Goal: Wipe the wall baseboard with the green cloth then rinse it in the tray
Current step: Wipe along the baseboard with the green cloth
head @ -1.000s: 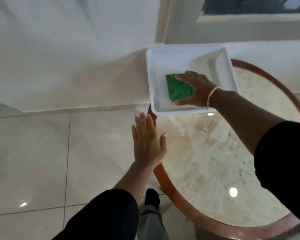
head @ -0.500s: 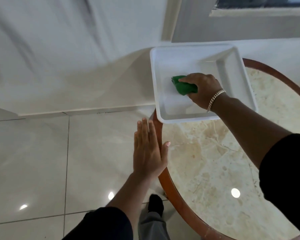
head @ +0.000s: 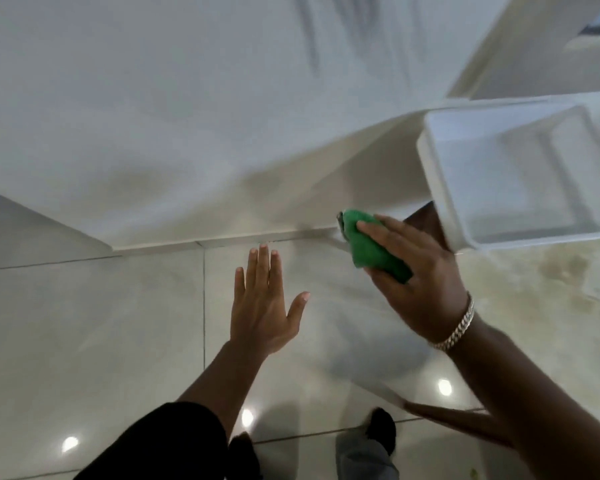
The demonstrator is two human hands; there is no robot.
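The right hand (head: 416, 275), right of centre in the frame, has its grip closed around the green cloth (head: 371, 245): the fingers lie along the top of the bunched cloth and the thumb presses in from below, so that only the cloth's upper-left end and a strip of its lower edge show past the hand. The cloth is in the air, clear of the white tray (head: 513, 174), just to the tray's lower left, and its upper tip appears in front of the right end of the white baseboard (head: 222, 241); motion blur makes it impossible to tell whether it touches. A chain bracelet (head: 459, 329) circles the right wrist, and a bare forearm runs down to the lower right corner. The tray sits at the upper right on the marble tabletop (head: 541, 282), its near left corner overhanging the tabletop's brown wooden rim (head: 426, 216). The left hand (head: 262, 303), at the centre of the frame, is flat and wide open, fingers together and thumb spread, holding nothing, hovering over the glossy tiled floor (head: 94, 327) with fingertips pointing toward the baseboard. Its black sleeve (head: 160, 445) fills the lower left. The baseboard runs along the foot of the white wall (head: 153, 116), which fills the upper left.
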